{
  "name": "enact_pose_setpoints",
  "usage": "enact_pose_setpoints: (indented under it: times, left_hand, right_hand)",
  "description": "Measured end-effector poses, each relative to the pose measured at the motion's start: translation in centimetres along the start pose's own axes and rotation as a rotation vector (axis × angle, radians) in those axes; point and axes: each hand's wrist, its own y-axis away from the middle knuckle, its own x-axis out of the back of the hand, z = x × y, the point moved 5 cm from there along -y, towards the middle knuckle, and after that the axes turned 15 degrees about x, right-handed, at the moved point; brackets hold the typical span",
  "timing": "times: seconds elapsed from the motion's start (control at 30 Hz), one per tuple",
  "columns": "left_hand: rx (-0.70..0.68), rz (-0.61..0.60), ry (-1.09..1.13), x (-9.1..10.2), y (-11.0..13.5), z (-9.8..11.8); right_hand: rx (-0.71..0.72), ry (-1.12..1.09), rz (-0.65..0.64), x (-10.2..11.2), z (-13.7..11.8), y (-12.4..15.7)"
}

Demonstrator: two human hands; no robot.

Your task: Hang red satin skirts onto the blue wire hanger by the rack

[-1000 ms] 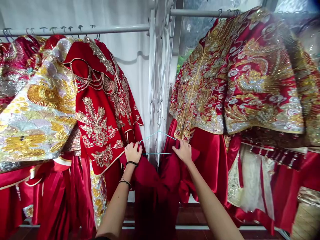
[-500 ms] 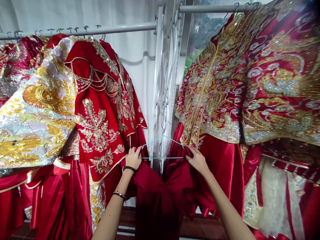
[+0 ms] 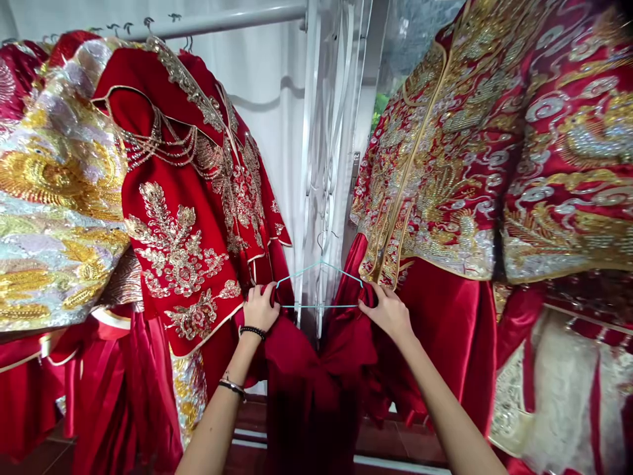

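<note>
A thin light-blue wire hanger hangs low between two racks, with a plain dark red garment draped from it. My left hand pinches the red cloth at the hanger's left end. My right hand pinches the cloth at the hanger's right end. Both hands are closed on the fabric, with the garment sagging between them.
A red jacket with gold embroidery and a gold and silver robe hang from a metal rail on the left. A heavily embroidered red jacket hangs on the right. A white metal grille stands behind.
The view has moved closer and tilted down, so the rails sit higher in the picture. Both hands keep their grip at the hanger's ends, slightly higher than before.
</note>
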Motion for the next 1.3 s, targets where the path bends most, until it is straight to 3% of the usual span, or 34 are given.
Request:
enact_pose_setpoints:
  times: [0.37,0.67,0.9,1.17,1.3]
  left_hand:
    - [-0.077,-0.026,0.071,0.2,-0.2,-0.6]
    - [-0.093,-0.036,0.126,0.2,-0.2,-0.8]
    - [-0.125,0.0,0.133,0.1,-0.1,-0.9]
    - [-0.241,-0.097,0.237,0.3,-0.7,-1.8]
    - [-0.169,-0.02,0.225,0.5,-0.7,-1.5]
  right_hand:
    - [0.017,-0.015,-0.017,-0.6,0.5,0.1]
    - [-0.135,0.198,-0.012,0.1,-1.7,0.2]
    - [-0.081,0.194,-0.08,0.2,-1.5,0.1]
    - [0.015,0.101,-0.13,0.3,-0.4,0.3]
    - [0.011,0.104,-0.138,0.5,-0.6,0.5]
